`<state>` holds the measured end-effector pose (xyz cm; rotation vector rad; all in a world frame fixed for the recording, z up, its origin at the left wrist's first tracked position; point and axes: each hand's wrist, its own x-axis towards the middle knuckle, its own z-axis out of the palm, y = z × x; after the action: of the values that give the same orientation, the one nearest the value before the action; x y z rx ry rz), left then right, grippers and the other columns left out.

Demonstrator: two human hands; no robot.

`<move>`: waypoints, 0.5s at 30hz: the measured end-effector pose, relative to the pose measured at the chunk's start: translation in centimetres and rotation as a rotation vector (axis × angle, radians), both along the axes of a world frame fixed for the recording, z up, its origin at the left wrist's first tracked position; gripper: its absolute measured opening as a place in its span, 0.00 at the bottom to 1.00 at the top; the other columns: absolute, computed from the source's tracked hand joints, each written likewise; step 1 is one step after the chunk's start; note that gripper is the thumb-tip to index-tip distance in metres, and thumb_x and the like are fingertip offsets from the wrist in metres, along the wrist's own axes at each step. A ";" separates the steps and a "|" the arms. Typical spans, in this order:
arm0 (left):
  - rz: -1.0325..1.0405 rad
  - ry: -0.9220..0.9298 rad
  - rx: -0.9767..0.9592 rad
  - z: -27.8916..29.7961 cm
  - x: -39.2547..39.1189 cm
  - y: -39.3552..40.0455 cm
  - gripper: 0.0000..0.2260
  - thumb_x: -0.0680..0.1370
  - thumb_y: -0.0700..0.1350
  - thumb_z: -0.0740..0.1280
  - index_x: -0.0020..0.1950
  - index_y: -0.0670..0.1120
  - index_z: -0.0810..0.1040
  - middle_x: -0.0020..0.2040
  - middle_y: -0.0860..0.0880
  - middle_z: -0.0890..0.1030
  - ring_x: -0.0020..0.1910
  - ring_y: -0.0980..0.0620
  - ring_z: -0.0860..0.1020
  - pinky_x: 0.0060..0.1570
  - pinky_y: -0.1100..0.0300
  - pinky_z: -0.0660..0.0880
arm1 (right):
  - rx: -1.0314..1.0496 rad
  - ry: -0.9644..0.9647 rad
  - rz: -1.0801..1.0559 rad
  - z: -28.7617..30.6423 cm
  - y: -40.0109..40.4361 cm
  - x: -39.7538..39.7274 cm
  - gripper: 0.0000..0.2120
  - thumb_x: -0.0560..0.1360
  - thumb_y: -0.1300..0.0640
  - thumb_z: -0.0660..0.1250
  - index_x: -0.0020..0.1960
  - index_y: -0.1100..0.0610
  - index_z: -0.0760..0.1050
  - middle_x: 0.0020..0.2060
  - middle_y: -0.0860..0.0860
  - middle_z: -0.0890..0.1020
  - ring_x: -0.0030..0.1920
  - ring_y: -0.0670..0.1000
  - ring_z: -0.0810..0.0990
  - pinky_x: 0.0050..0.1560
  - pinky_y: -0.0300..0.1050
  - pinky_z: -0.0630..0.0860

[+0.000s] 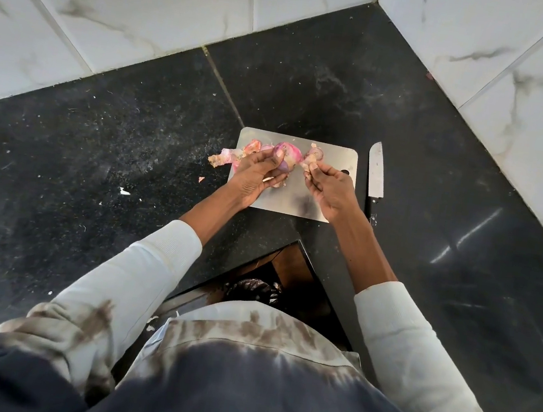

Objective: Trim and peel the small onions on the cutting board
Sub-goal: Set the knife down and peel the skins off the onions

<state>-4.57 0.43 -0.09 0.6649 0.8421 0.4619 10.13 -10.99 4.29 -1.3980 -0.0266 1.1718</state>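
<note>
Left hand (260,173) grips onion (288,159) over cutting board (336,152); right hand (329,186) pinches skin (308,167). We judge peeling underway; next, pull skin clear. Knife (376,174) idle right.

Kitchen corner, black granite counter (98,148), white marble-look wall tiles (152,0), steel cutting board (332,151), knife (376,171)

Light: bright, even daylight, soft shadows.
Glare: white streaks lay on the dark worktop (467,231) at right; the steel board (339,156) shone dully.
Distortion: wide-angle bending of wall tiles (82,8) at edges.
Focus: sharp centre.
</note>
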 end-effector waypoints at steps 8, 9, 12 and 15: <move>0.006 0.098 0.129 -0.3 -0.6 0.0 0.23 0.74 0.38 0.77 0.69 0.41 0.78 0.63 0.39 0.83 0.58 0.46 0.83 0.50 0.57 0.83 | 0.133 0.048 0.069 0.7 0.0 -0.1 0.07 0.83 0.66 0.65 0.57 0.60 0.82 0.54 0.55 0.84 0.52 0.49 0.84 0.50 0.40 0.82; 0.015 0.120 0.156 -0.4 -0.8 0.1 0.23 0.75 0.36 0.77 0.70 0.40 0.78 0.63 0.39 0.83 0.57 0.47 0.83 0.48 0.58 0.83 | 0.162 0.070 0.073 0.8 0.2 0.0 0.08 0.83 0.66 0.65 0.57 0.60 0.82 0.54 0.55 0.84 0.51 0.49 0.84 0.50 0.40 0.83; 0.032 0.133 0.197 -0.2 -1.6 0.5 0.23 0.73 0.41 0.79 0.67 0.42 0.79 0.58 0.41 0.84 0.52 0.50 0.84 0.45 0.61 0.82 | 0.238 0.152 0.026 0.6 0.9 0.2 0.08 0.83 0.67 0.66 0.60 0.63 0.81 0.52 0.55 0.85 0.48 0.48 0.84 0.52 0.40 0.83; 0.031 0.133 0.222 0.3 -2.8 1.1 0.20 0.76 0.38 0.77 0.66 0.43 0.79 0.56 0.43 0.85 0.51 0.51 0.84 0.47 0.62 0.82 | 0.153 0.106 -0.055 -0.3 2.2 -0.3 0.07 0.81 0.66 0.69 0.57 0.63 0.82 0.50 0.56 0.86 0.48 0.49 0.85 0.49 0.40 0.84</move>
<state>-7.34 1.55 0.21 0.8957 0.9361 0.5487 9.85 -8.84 3.99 -1.1946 -0.0026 1.1713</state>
